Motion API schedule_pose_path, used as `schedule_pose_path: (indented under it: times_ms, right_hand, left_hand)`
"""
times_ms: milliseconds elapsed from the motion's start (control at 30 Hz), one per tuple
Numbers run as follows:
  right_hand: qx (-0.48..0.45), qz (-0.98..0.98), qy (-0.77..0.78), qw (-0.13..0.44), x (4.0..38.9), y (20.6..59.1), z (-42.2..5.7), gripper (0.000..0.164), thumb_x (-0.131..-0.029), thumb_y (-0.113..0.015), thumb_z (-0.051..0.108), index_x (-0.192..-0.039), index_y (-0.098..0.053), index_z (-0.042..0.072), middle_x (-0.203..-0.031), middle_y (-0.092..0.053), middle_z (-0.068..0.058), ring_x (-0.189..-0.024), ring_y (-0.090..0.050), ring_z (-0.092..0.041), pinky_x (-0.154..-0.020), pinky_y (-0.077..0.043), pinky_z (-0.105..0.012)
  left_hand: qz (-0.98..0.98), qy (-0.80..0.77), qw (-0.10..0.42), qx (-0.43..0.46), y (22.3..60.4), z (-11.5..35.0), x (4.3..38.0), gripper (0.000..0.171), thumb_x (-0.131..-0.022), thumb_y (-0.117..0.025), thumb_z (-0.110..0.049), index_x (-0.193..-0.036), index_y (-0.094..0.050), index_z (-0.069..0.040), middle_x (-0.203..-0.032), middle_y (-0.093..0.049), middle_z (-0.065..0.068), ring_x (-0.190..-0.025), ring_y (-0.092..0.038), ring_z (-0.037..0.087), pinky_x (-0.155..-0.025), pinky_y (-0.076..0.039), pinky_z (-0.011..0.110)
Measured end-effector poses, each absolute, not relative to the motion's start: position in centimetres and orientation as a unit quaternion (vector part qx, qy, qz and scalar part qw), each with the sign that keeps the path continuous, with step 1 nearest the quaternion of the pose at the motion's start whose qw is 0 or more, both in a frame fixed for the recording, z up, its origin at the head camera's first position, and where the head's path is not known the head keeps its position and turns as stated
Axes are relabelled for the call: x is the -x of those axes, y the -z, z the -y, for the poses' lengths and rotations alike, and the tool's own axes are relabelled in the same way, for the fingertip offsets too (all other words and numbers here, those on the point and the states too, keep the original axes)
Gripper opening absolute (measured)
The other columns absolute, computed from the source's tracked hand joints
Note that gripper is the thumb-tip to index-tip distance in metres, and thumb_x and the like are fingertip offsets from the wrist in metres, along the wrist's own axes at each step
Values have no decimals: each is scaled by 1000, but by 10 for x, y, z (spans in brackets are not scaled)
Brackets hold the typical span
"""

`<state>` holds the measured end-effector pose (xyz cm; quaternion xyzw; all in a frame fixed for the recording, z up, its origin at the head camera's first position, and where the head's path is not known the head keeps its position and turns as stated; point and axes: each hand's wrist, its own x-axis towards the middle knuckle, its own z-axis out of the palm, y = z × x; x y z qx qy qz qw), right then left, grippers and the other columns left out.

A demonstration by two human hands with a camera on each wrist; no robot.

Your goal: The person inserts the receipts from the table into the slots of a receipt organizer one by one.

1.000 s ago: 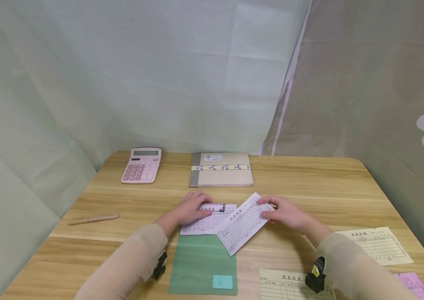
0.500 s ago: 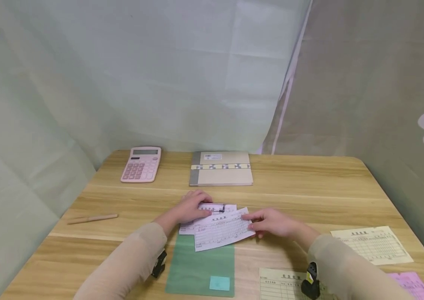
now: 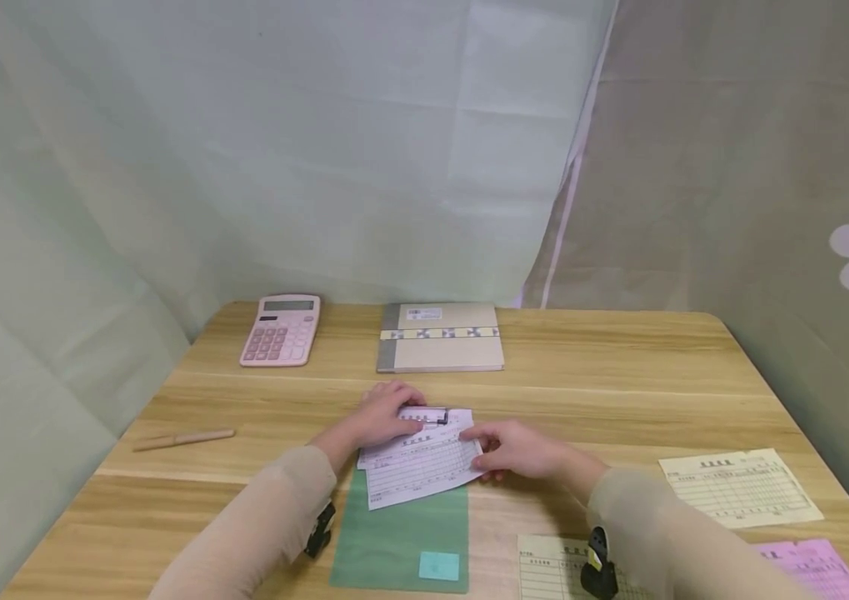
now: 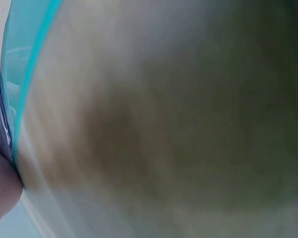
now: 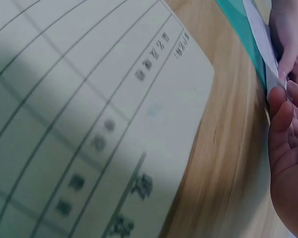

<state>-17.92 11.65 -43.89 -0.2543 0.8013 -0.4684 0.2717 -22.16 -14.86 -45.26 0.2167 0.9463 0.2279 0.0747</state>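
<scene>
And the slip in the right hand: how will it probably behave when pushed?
Probably floppy: the slip looks like thin paper. It seems light, as the right hand pinches it by one edge only. It may slide, since the clip does not cover it.

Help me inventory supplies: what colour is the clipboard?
The clipboard is green, clearest in the head view.

upper white slip (image 3: pixel 422 472) unreadable, pink slip (image 3: pixel 821 563) cut off below
</scene>
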Motion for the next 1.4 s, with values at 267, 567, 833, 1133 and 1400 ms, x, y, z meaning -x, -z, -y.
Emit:
schedule_pose_path:
  times_ms: [267,567,833,1133,1400]
  right_hand:
    - [245,-842,426,220,177,443,-103,38,-87,-64,13,-123,-59,3,-73,-54,-3,-56,-54,-11,-49,-47,-26]
    - [262,-877,373,150,175,450,-92,36,-84,-68,18,-117,-61,6,-93,-62,-2,-63,-55,-8,-58,-47,-26]
    - [260,-905,322,102,174,453,-90,35,-82,-71,22,-113,-63,10,-111,-64,-6,-97,-58,-18,-85,-46,-38]
    - [289,-911,290,54,171,454,-87,36,-84,-70,22,-115,-63,6,-112,-65,-10,-106,-59,-26,-91,-44,-41]
    - [289,-914,282,48,172,453,-84,36,-84,-70,22,-115,-62,6,-112,-65,-11,-106,-59,-27,-91,-44,-41]
  left_hand:
    - [-947,-230,67,-215,459,146,223,33,-82,-68,-38,-111,-60,-24,-112,-52,-8,-105,-43,16,-91,-30,40]
    - [-948,-229,53,-215,455,145,221,30,-80,-71,-35,-106,-62,-22,-106,-55,-8,-101,-45,16,-91,-30,41]
    - [-950,-207,32,-234,453,141,220,27,-79,-72,-35,-101,-64,-21,-100,-56,-9,-98,-49,14,-88,-31,39]
    - [-950,-189,22,-249,451,143,222,27,-80,-72,-35,-101,-66,-20,-97,-58,-9,-95,-51,14,-87,-29,39]
    - [-941,-201,63,-266,441,147,232,22,-83,-70,-32,-99,-67,-17,-93,-60,-10,-90,-54,11,-86,-29,40]
